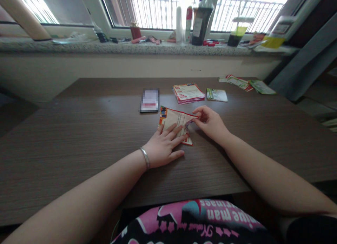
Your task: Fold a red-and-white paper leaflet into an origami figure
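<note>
A printed sheet of paper (171, 116) with a red border and a colourful corner lies on the brown table, partly folded at its right side. My left hand (166, 142) rests flat across it with the fingers spread, hiding its lower left part. At the sheet's upper right corner, the thumb and forefinger of my right hand (209, 122) pinch the paper. Just beyond it is a stack of similar printed sheets (188, 92), and a small green-and-white paper stack (217, 95) sits to the right of that.
A phone (149, 101) with a blurred screen lies behind the sheet on the left. Loose colourful papers (240, 83) are at the far right edge of the table (79, 131). Bottles (201, 25) and small items line the stone windowsill (105, 47).
</note>
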{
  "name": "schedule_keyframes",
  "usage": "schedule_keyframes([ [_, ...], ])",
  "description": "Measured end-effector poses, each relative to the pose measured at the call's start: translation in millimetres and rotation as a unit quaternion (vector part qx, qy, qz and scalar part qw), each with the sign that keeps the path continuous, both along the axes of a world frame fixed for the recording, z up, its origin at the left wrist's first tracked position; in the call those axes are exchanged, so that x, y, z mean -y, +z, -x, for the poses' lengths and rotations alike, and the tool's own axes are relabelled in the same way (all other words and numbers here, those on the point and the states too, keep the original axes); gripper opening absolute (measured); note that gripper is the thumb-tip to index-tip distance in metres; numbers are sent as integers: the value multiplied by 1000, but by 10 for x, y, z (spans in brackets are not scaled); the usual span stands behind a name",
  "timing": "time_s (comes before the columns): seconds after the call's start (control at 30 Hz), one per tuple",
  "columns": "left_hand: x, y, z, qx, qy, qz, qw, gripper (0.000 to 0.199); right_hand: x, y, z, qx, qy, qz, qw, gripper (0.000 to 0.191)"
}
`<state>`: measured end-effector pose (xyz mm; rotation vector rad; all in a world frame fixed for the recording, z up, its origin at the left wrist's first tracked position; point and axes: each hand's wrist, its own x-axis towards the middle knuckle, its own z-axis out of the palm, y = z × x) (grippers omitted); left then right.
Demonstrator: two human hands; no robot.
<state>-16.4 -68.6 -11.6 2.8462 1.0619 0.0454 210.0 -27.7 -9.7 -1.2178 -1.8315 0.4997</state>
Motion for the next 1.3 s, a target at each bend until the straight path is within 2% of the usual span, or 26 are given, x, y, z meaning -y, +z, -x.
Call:
schedule_keyframes([
  [0.1,14,2,4,-5,16,-7,1000,62,-20,11,-26,15,-24,-14,1000,17],
  [0.23,1,11,19,-15,28,-2,999,64,-74,-6,-95,-18,-53,6,998,19],
  [0.37,-16,21,37,-16,8,18,1000,65,-112,-37,-141,-20,-63,3,998,20],
  [0.6,27,24,27,-19,-22,23,999,66,-108,-73,-127,-19,-4,36,999,12],
  [0.93,25,50,4,-22,-26,22,999,67,-17,-18,-32,65,13,39,997,6],
  [1.07,12,56,2,6,-29,25,999,66,17,2,-21,91,36,27,995,4],
  [1.2,7,86,2,60,-6,32,998,65,31,19,-27,110,50,6,993,2],
  [1.3,-1,103,2,107,3,26,994,55,25,29,-31,126,64,-8,990,2],
])
